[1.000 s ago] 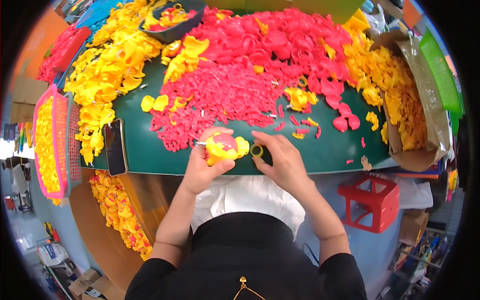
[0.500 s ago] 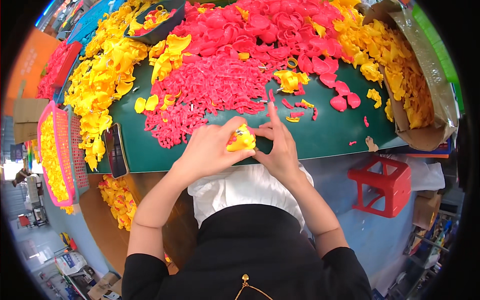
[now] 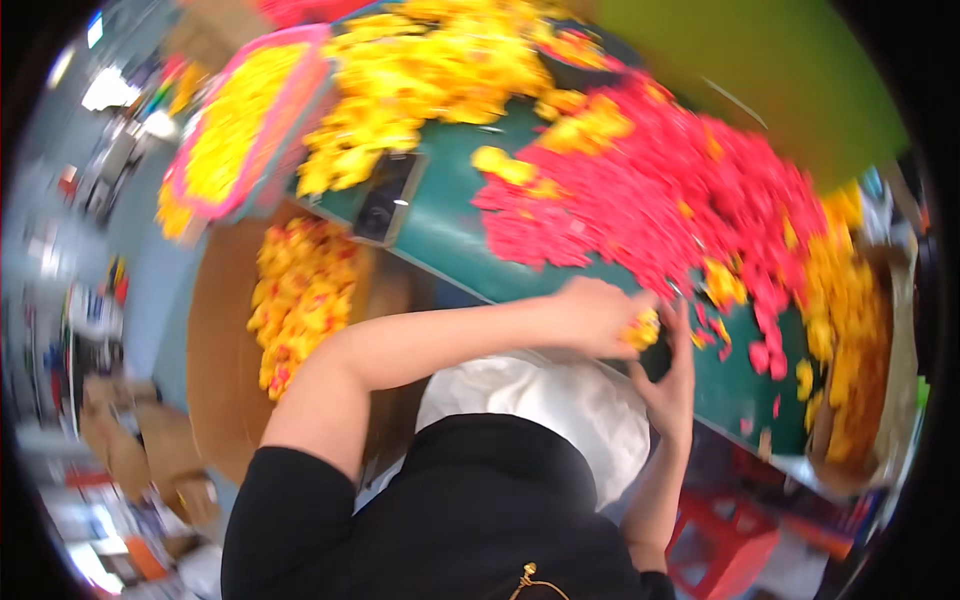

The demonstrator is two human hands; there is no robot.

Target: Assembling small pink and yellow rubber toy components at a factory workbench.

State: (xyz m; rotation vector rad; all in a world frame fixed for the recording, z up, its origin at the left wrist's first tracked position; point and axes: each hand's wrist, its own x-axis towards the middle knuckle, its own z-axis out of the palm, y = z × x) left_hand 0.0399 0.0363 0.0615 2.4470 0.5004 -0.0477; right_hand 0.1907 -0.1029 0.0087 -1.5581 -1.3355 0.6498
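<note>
In my left hand (image 3: 600, 318) a small yellow plastic toy (image 3: 643, 330) with red bits is gripped between thumb and fingers, above the near edge of the green table (image 3: 455, 222). My right hand (image 3: 672, 375) is just to the right of the toy, its thumb and fingers spread apart with nothing between them. Beyond both hands lies a heap of red plastic pieces (image 3: 610, 220), thin strips nearest me. A few loose yellow and red parts (image 3: 722, 285) lie past my right fingers. Motion blur hides fine detail.
Yellow pieces (image 3: 430, 70) pile up at the far left, near a phone (image 3: 388, 200) and a pink basket (image 3: 272, 140). Below left, a cardboard box (image 3: 215, 350) holds yellow-and-red toys (image 3: 305, 300). An open carton (image 3: 895, 400) stands right; a red stool (image 3: 725, 550) is below.
My view has swung left, bringing the box of toys into fuller sight. The right hand has come away from the toy, and the left hand keeps hold of it.
</note>
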